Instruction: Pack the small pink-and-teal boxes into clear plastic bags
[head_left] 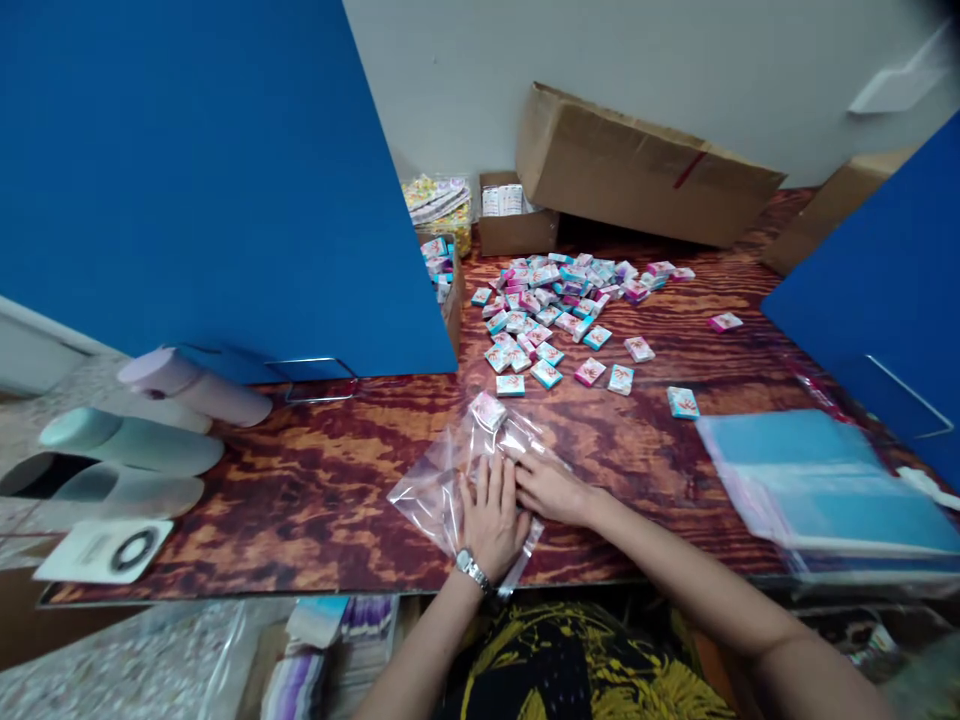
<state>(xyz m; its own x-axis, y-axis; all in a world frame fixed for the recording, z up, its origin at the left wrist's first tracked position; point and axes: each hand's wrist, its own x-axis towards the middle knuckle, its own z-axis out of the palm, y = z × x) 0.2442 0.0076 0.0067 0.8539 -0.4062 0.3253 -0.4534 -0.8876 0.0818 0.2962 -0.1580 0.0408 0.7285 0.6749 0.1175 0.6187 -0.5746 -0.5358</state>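
Yellow-patterned cloth at the bottom edge lies nearest the camera, and from it two bare forearms reach forward onto the tabletop. Both hands are laid flat, fingers spread, on a clear plastic bag; nothing is clamped in either. The left hand, with a wristwatch at its wrist, is pressed on the bag's near half, and the right hand is set just beside it, touching it, from the right. The bag's long axis runs away from the person, slightly rightward, and one small packet is seen inside at its far end, beyond the fingertips. Farther off, a loose heap of small packets is spread, nearer the right hand. A stack of clear sleeves lies to the right, rolls to the left. Blue partitions flank the wood-grain surface, and cardboard boxes are leaned against the far wall.
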